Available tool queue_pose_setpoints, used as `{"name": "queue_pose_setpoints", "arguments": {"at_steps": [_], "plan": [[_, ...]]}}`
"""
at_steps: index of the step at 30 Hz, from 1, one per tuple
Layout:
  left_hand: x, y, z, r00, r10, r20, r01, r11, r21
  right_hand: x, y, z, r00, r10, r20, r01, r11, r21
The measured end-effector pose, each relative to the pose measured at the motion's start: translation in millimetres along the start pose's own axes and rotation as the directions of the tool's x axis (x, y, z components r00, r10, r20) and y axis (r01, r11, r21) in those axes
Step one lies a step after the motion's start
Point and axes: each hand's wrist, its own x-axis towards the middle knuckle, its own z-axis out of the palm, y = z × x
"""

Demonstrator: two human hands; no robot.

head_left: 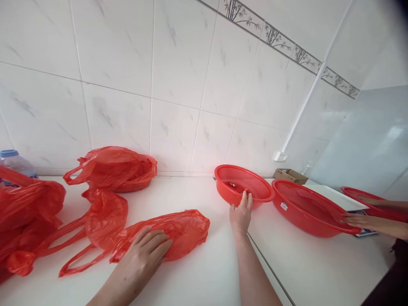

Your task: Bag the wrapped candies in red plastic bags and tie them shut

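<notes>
My left hand point(143, 255) presses down on a crumpled red plastic bag point(178, 231) lying on the white counter point(204, 272). Its fingers curve over the bunched plastic. My right hand point(241, 212) grips the near rim of a red plastic colander point(242, 185), which stands tilted on the counter. To its right lies a larger red mesh colander point(306, 208) with a white label on its rim. A co-worker's hand point(358, 220) touches that colander's far rim, and another hand point(378, 202) lies over a red basket point(353, 193).
Several more red plastic bags point(111, 168) lie heaped at the left, with a water bottle point(14, 165) behind them. A cardboard box point(290, 175) stands at the back right. White tiled walls rise behind the counter, with a wall socket point(281, 156) low down.
</notes>
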Motion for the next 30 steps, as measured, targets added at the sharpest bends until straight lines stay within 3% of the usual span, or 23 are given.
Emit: {"name": "queue_pose_setpoints", "arguments": {"at_steps": [3, 9, 13, 18, 23, 27, 30], "plan": [[-7.8, -8.8, 6.4, 0.998, 0.059, 0.020, -0.061, 0.986, 0.154, 9.8, 18.0, -7.8, 0.999, -0.040, 0.006, 0.040, 0.999, -0.023], [-15.0, -20.5, 6.6, 0.980, -0.077, -0.182, 0.124, 0.956, 0.264, 19.4, 21.5, -26.6, 0.998, -0.011, -0.066, 0.006, 0.998, -0.068], [-17.5, -34.6, 5.8, 0.964, -0.168, -0.207, 0.217, 0.946, 0.240, 10.2, 6.3, -46.9, 0.997, 0.007, -0.082, -0.017, 0.994, -0.112], [-24.4, -50.0, 16.1, 0.928, -0.349, -0.128, 0.361, 0.928, 0.091, -28.9, 5.3, -98.8, 0.996, -0.090, -0.020, 0.083, 0.972, -0.219], [-26.0, -49.6, 23.2, 0.837, -0.547, -0.017, 0.545, 0.837, -0.050, -72.3, 33.8, -170.4, 0.945, -0.328, -0.005, 0.298, 0.867, -0.400], [-25.8, -50.1, 20.9, 0.766, -0.642, 0.023, 0.642, 0.763, -0.074, -85.4, 52.0, -229.0, 0.911, -0.352, 0.217, 0.411, 0.824, -0.390], [-26.2, -54.1, 20.5, 0.756, -0.653, 0.037, 0.654, 0.755, -0.055, -86.5, 53.9, -266.5, 0.833, -0.250, 0.493, 0.422, 0.863, -0.276]]}}
